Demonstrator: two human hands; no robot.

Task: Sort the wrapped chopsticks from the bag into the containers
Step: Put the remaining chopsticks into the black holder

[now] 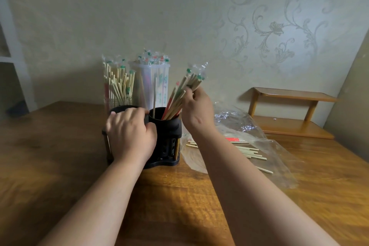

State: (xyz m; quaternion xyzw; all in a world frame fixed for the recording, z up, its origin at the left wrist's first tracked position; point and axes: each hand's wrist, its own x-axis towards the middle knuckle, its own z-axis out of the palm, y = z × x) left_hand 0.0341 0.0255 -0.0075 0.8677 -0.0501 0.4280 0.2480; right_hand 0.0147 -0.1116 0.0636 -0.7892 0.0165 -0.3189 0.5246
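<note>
On the bench (60, 166), the left hand (130, 134) curls its fingers round the black holder (168, 127). The right hand (196, 106) pinches a chopstick bundle (184, 91), its lower ends inside the holder's right cup. The bag (279, 156) lies just to the right. A jar (117, 88) and a tub (154, 84) stand behind, near the bench's far edge.

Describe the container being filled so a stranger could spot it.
On the wooden table, three containers cluster near the wall. The black holder is nearest, gripped by the left hand while the right hand holds wrapped chopsticks in it. Unlike the clear jar and pale tub behind, it is opaque.
</note>
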